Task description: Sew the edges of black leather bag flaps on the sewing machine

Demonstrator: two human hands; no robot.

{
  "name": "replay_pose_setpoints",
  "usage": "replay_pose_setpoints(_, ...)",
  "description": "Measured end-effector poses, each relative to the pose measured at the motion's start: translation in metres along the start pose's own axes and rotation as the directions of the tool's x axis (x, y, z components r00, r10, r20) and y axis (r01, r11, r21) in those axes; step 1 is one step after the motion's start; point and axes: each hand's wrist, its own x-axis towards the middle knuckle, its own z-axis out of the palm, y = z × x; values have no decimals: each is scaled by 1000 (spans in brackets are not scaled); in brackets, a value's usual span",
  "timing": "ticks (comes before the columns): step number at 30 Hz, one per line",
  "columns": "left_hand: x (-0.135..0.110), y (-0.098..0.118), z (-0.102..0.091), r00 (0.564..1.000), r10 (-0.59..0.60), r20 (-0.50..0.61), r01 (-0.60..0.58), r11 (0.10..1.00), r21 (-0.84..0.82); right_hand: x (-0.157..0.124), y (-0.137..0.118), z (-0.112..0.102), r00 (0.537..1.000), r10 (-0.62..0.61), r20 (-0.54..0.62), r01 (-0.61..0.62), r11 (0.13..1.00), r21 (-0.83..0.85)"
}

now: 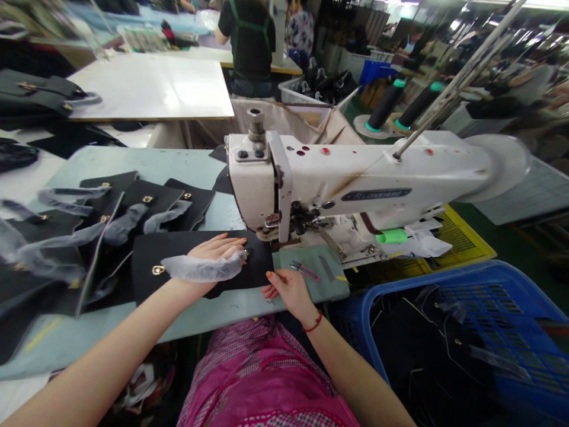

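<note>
A black bag panel [151,252] with a brass clasp [158,270] is held flat on the tabletop [133,163], its end reaching the foot of a sewing machine [355,184], by the left hand [208,258], whose grip is spread apart and pressed down. The right hand [288,290], its grip also apart, is set at the panel's near edge to steady it. Further panels [146,201] are laid within reach.

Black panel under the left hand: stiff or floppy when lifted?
The black panel probably flexes but keeps its shape: it lies flat, unwrinkled, under the left hand. The gold clasp likely makes that end slightly heavier. Its smooth face may slide easily on the table.
</note>
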Motion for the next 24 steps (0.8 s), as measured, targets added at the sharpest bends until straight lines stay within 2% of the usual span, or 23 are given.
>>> replay_pose_setpoints(4,4,-2,-2,998,-67,-12,66,995,-75,4,-8,-1,1000,-3,5,3,1000,27)
replay_pose_setpoints(8,11,-15,-1,999,-32,43,32,999,4,11,-14,-1,1000,-7,30,5,998,56)
replay_pose_setpoints(11,17,-23,-2,999,-3,46,2,1000,29,17,-18,-1,999,4,39,-7,997,76)
replay_pose_setpoints(16,26,-25,-13,993,-88,82,83,994,70,27,-23,-2,999,7,36,-10,996,85)
replay_pose_setpoints(18,29,-28,-15,988,-117,101,114,993,36,30,-25,-2,999,10,31,-12,996,84)
replay_pose_setpoints(21,33,-36,-14,974,-171,150,176,984,-22,36,-29,-2,999,22,31,-25,997,71)
replay_pose_setpoints(24,37,-47,-11,973,-170,158,180,983,-47,41,-34,-2,999,31,26,-32,998,45)
